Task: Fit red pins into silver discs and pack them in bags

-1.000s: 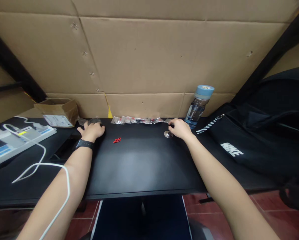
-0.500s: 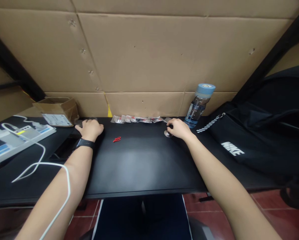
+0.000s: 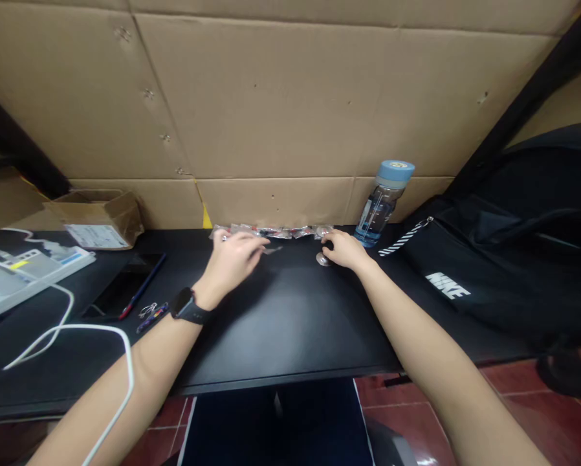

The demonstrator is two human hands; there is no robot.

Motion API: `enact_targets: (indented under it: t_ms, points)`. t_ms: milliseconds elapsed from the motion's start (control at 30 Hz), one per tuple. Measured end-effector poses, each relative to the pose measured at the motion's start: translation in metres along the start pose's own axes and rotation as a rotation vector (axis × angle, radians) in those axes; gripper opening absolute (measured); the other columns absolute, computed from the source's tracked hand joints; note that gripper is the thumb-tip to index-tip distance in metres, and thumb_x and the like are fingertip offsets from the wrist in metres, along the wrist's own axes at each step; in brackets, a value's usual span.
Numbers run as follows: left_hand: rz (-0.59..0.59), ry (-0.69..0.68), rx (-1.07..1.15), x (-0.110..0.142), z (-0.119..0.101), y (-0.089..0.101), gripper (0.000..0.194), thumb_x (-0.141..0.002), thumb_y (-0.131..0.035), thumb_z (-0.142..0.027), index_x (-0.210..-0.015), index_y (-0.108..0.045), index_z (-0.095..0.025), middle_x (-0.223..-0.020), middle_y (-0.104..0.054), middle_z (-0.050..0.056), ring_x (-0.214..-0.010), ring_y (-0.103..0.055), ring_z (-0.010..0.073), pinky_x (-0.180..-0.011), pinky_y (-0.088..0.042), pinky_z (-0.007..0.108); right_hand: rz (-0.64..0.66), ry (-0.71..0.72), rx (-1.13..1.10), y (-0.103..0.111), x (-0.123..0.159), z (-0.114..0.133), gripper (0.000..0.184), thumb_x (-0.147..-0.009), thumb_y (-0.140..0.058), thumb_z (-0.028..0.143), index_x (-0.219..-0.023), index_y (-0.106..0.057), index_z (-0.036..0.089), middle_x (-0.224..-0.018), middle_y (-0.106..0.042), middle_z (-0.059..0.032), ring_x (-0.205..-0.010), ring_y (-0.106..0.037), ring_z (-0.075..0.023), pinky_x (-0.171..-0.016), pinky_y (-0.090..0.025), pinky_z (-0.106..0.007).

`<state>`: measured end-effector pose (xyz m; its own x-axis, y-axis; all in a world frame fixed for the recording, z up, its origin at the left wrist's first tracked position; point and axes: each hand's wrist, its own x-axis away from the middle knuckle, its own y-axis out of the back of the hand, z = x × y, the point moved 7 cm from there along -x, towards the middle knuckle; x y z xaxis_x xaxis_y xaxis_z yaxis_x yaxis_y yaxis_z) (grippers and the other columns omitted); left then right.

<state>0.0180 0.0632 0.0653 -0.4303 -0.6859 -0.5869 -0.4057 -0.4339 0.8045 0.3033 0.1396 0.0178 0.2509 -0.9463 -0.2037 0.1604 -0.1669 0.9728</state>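
Note:
My left hand (image 3: pixel 235 257), with a black watch (image 3: pixel 191 307) on its wrist, is over the left-centre of the black table (image 3: pixel 290 323). Its fingers are drawn together on a thin clear plastic bag (image 3: pixel 273 250), partly hidden and blurred. My right hand (image 3: pixel 343 248) rests near the water bottle, fingers curled, their tips against a small shiny round disc (image 3: pixel 323 259) on the tabletop. Behind both hands, a row of small clear packets (image 3: pixel 283 232) with bits of red inside runs along the cardboard wall.
A blue-lidded water bottle (image 3: pixel 382 204) and a black backpack (image 3: pixel 504 259) stand at right. On the left are a phone (image 3: pixel 125 285), a small trinket with rings (image 3: pixel 152 316), a cardboard box (image 3: pixel 99 220) and a power strip (image 3: pixel 38 278). A white cable (image 3: pixel 129 362) crosses my left forearm.
My left hand has moved right from beside the box, uncovering the phone and trinket. The red loop on the table is no longer visible. My right hand has stayed by the disc.

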Motion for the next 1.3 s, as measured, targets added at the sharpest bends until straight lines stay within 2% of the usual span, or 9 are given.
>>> enact_targets:
  t_ms: [133,267,400,533,633,733,1000,1167,1300]
  points:
    - [0.126,-0.210,0.109,0.006,-0.032,-0.024,0.025,-0.106,-0.053,-0.022,-0.107,-0.077,-0.027,-0.109,-0.083,0.004,-0.123,-0.071,0.0247,-0.099,-0.034,0.044,-0.019,-0.011,-0.027,-0.001,-0.001,-0.005,0.041,-0.095,-0.060,0.028,-0.135,-0.065,0.019,-0.143,-0.067,-0.0149,-0.130,-0.065,-0.0339,-0.105,-0.053,-0.046]
    - [0.301,-0.240,0.240,0.012,-0.037,-0.032,0.022,-0.104,-0.063,-0.036,-0.122,-0.073,-0.028,-0.126,-0.079,0.003,-0.138,-0.062,0.0256,-0.101,-0.036,0.040,-0.016,0.024,-0.119,-0.012,-0.006,-0.010,0.054,-0.096,-0.054,0.020,-0.150,-0.051,0.017,-0.150,-0.062,-0.0167,-0.136,-0.062,-0.0331,-0.113,-0.049,-0.048]
    - [0.397,-0.218,0.298,0.017,-0.032,-0.038,0.042,-0.106,-0.055,-0.053,-0.139,-0.064,-0.029,-0.150,-0.065,0.008,-0.146,-0.054,0.0270,-0.108,-0.035,0.040,-0.070,0.094,-0.225,-0.017,-0.014,-0.015,0.052,-0.093,-0.054,0.015,-0.146,-0.055,0.014,-0.145,-0.066,-0.0177,-0.134,-0.063,-0.0303,-0.117,-0.047,-0.045]
    - [0.447,-0.177,0.292,0.020,-0.027,-0.047,0.040,-0.111,-0.044,-0.048,-0.138,-0.065,-0.028,-0.151,-0.063,0.009,-0.140,-0.058,0.0253,-0.106,-0.038,0.039,-0.145,0.153,-0.255,0.001,-0.012,-0.020,0.037,-0.091,-0.059,0.017,-0.126,-0.070,0.015,-0.130,-0.073,-0.0161,-0.123,-0.068,-0.0304,-0.113,-0.050,-0.046]
    - [0.492,-0.161,0.271,0.021,-0.026,-0.051,0.039,-0.109,-0.049,-0.046,-0.142,-0.063,-0.029,-0.150,-0.064,0.008,-0.138,-0.059,0.0264,-0.107,-0.039,0.040,-0.004,0.192,-0.312,0.009,-0.005,-0.019,0.031,-0.088,-0.072,0.031,-0.117,-0.076,0.019,-0.118,-0.077,-0.0115,-0.106,-0.072,-0.0284,-0.098,-0.057,-0.043]
    - [0.514,-0.149,0.244,0.024,-0.028,-0.050,0.045,-0.108,-0.051,-0.044,-0.153,-0.053,-0.035,-0.150,-0.062,0.007,-0.135,-0.059,0.0276,-0.107,-0.040,0.043,0.197,0.225,-0.364,0.006,0.003,-0.012,0.047,-0.075,-0.087,0.041,-0.117,-0.077,0.022,-0.113,-0.079,-0.0067,-0.097,-0.073,-0.0253,-0.089,-0.057,-0.037]
    - [0.467,-0.168,0.185,0.025,-0.032,-0.051,0.047,-0.108,-0.049,-0.048,-0.155,-0.051,-0.046,-0.156,-0.054,0.007,-0.146,-0.046,0.0337,-0.112,-0.037,0.054,0.218,0.147,-0.414,0.000,0.003,-0.004,0.044,-0.068,-0.087,0.028,-0.109,-0.075,0.021,-0.096,-0.078,-0.0030,-0.087,-0.073,-0.0200,-0.082,-0.055,-0.031]
    - [0.294,-0.043,0.180,0.003,0.019,-0.017,0.045,-0.105,-0.046,-0.037,-0.146,-0.062,-0.027,-0.145,-0.065,0.011,-0.138,-0.056,0.0305,-0.114,-0.041,0.050,0.192,0.167,-0.489,-0.005,0.004,-0.006,0.045,-0.064,-0.083,0.020,-0.107,-0.072,0.019,-0.093,-0.074,-0.0015,-0.082,-0.071,-0.0177,-0.082,-0.057,-0.029]
    - [0.586,0.120,0.131,0.011,0.080,-0.012,0.032,-0.088,-0.062,-0.036,-0.113,-0.078,-0.023,-0.114,-0.080,0.006,-0.104,-0.074,0.0255,-0.095,-0.053,0.035,0.150,0.212,-0.503,-0.001,0.003,-0.002,0.047,-0.061,-0.081,0.018,-0.107,-0.073,0.019,-0.095,-0.073,-0.0021,-0.083,-0.070,-0.0182,-0.081,-0.058,-0.030]
